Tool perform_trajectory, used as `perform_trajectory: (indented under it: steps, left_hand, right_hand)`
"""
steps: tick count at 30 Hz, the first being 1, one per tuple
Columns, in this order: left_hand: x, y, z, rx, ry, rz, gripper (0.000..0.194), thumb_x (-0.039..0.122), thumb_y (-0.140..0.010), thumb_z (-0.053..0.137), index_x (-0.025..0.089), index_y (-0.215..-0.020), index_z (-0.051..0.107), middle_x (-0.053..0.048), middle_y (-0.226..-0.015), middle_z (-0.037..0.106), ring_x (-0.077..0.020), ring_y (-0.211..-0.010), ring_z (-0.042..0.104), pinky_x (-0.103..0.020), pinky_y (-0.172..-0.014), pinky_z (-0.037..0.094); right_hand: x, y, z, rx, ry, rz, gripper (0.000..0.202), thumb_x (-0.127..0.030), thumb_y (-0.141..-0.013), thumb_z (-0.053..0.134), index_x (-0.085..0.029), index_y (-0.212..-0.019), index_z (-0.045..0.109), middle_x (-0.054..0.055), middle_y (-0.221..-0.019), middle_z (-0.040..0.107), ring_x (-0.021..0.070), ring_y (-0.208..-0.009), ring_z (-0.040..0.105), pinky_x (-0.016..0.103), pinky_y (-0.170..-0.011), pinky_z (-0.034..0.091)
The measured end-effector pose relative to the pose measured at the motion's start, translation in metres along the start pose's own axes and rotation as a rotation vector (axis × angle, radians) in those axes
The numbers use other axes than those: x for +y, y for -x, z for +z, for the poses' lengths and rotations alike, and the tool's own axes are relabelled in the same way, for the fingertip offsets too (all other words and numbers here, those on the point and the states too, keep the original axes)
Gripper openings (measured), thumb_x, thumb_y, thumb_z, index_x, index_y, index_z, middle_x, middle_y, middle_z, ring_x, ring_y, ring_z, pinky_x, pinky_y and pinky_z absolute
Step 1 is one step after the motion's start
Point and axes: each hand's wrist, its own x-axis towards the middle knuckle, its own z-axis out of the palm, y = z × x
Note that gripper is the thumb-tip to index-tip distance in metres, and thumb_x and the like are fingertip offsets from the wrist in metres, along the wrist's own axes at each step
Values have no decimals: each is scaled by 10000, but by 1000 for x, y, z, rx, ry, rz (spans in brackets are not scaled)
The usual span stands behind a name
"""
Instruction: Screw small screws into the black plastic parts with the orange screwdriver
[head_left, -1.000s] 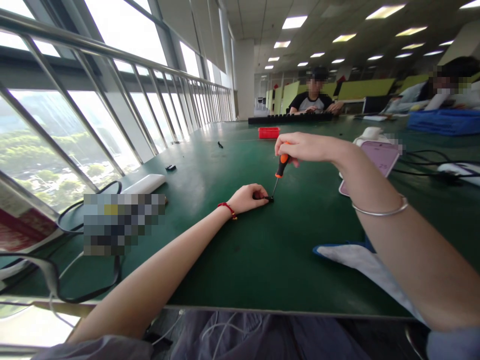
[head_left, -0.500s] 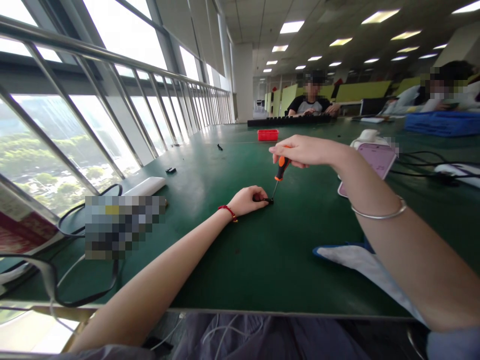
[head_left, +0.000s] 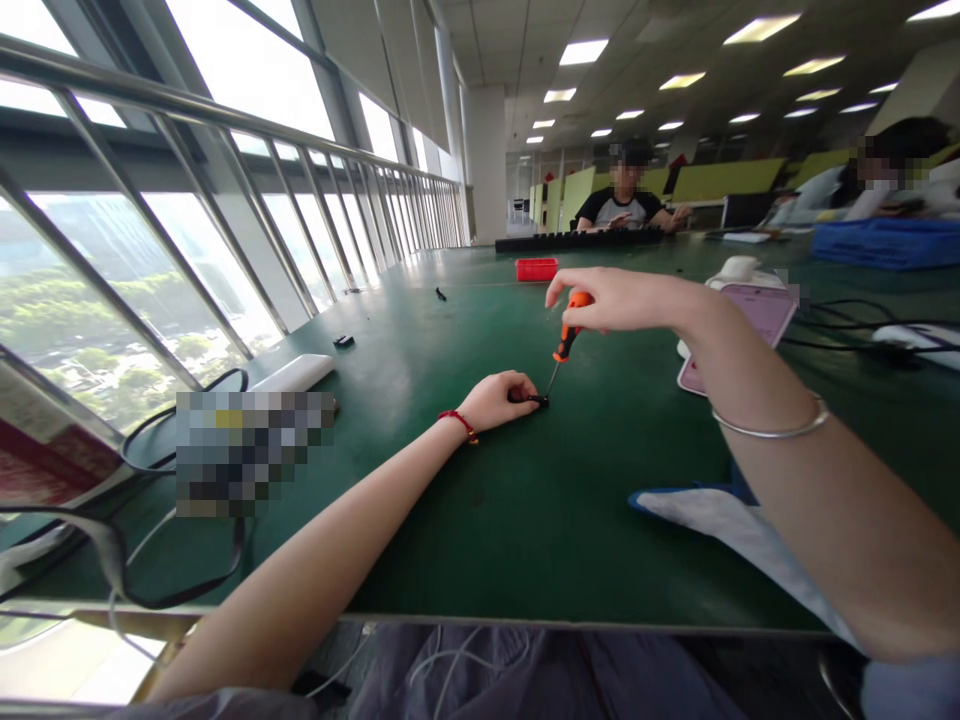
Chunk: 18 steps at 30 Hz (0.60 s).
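My left hand [head_left: 504, 402] rests on the green tabletop [head_left: 450, 520] with its fingers closed around a small black part [head_left: 538, 401]. Most of that part is hidden under the fingers. Above and to the right, my right hand [head_left: 611, 298] grips the orange-and-black handle of a screwdriver [head_left: 567, 340] from the top. The screwdriver leans, its handle tilted to the right, and its thin shaft runs down to the exposed end of the black part. Whether the tip sits in a screw is too small to tell.
A red box [head_left: 536, 269] and a black keyboard [head_left: 577, 241] stand farther back. On the right are a pink phone [head_left: 757, 318], cables and a blue tray [head_left: 885, 245]. Leftward lie a white bar-shaped object [head_left: 296, 373] and small black pieces [head_left: 343, 341]. A person sits across the table.
The fingers of my right hand have shifted around the screwdriver handle, showing more of its orange top. My left hand and the black part stay in place.
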Motion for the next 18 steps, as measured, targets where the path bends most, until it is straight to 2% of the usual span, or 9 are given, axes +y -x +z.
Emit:
perform_trajectory:
  steps: [2, 6, 9, 11, 15, 18]
  left_hand:
    - [0, 0, 0, 1, 3, -5, 139, 273, -742, 621, 156, -811, 645, -12, -765, 622, -118, -661, 530, -227, -620, 441]
    - [-1, 0, 1, 3, -1, -2, 142, 280, -744, 621, 157, -811, 645, -13, -774, 622, -119, -670, 528, -230, -628, 441]
    - [-2, 0, 1, 1, -9, 10, 156, 295, -752, 618, 154, -815, 642, -16, -777, 622, -120, -674, 530, -229, -630, 439]
    - [-1, 0, 0, -1, -11, 14, 186, 329, -765, 612, 152, -816, 641, -18, -779, 623, -120, -672, 530, -228, -629, 438]
    - [2, 0, -1, -3, -7, 13, 238, 383, -799, 584, 153, -814, 644, -18, -786, 625, -116, -673, 527, -224, -631, 434]
    - [2, 0, -1, -1, -13, 20, 231, 374, -805, 583, 154, -812, 654, -19, -793, 628, -117, -684, 530, -223, -639, 433]
  right_hand:
    - [1, 0, 0, -17, -7, 17, 256, -396, -799, 558, -241, -1002, 566, 18, -748, 625, 141, -551, 537, 272, -548, 357]
    - [1, 0, 0, -69, -11, -3, 337, -509, -867, 427, -224, -881, 607, -1, -557, 519, 135, -498, 490, 275, -535, 339]
    - [0, 0, -1, -21, 10, -13, 248, -408, -802, 563, -240, -983, 595, 0, -654, 568, 130, -519, 493, 270, -529, 336]
    - [0, 1, -1, -2, 10, -18, 299, -356, -742, 636, -249, -1016, 580, 7, -746, 604, 132, -552, 512, 268, -533, 347]
    - [3, 0, 3, -116, -59, -46, 285, -496, -784, 571, -237, -885, 635, -7, -609, 545, 118, -506, 466, 267, -511, 329]
    - [5, -4, 6, -103, -69, -63, 341, -549, -778, 557, -236, -835, 677, -8, -578, 523, 110, -494, 430, 267, -499, 301]
